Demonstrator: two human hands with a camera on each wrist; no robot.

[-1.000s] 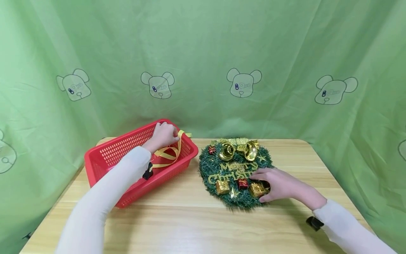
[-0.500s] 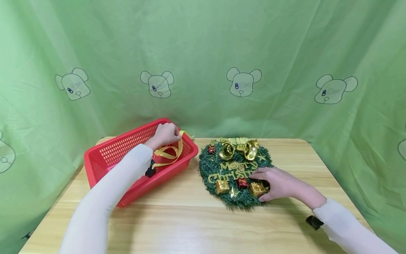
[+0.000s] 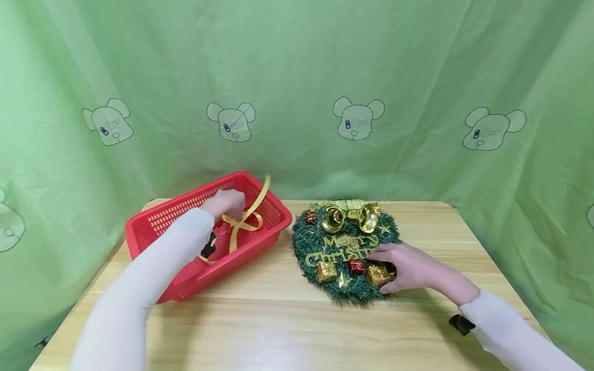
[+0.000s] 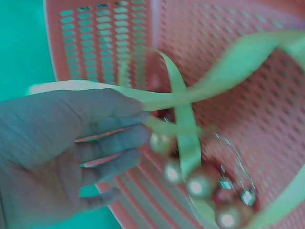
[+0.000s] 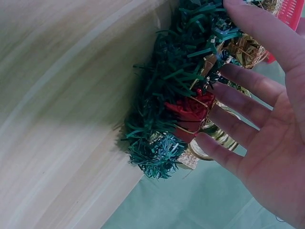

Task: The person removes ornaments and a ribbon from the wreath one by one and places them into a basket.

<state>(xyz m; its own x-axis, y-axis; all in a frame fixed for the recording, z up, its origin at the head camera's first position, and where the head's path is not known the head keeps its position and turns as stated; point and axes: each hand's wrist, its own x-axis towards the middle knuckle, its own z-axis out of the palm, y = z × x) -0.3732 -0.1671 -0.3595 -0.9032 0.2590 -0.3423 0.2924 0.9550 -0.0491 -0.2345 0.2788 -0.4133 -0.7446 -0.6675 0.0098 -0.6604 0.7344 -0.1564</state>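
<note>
My left hand (image 3: 230,203) reaches into the red plastic basket (image 3: 252,252). Its thumb and index finger pinch a yellow ribbon (image 4: 238,71), and the other fingers extend loosely; the ribbon looks pale green in the left wrist view. Shiny round balls (image 4: 200,183) lie beneath the ribbon. To the right, a green tinsel wreath (image 3: 320,250) bears gold bells (image 3: 367,219), "Merry Christmas" lettering and small wrapped gift boxes (image 3: 327,271). My right hand (image 3: 410,268) rests at the wreath's lower right edge, fingers spread near a red gift box (image 5: 190,112).
Both objects stand on a light wooden table (image 3: 278,330), the basket at an angle on the left. A green curtain (image 3: 297,62) with printed bear heads hangs behind and at both sides. Dark wrist cameras (image 3: 461,324) sit under the sleeves.
My left hand has moved left and down from the basket's far right corner, drawing the ribbon with it. A ribbon end now sticks up over the rim. The right hand stays put.
</note>
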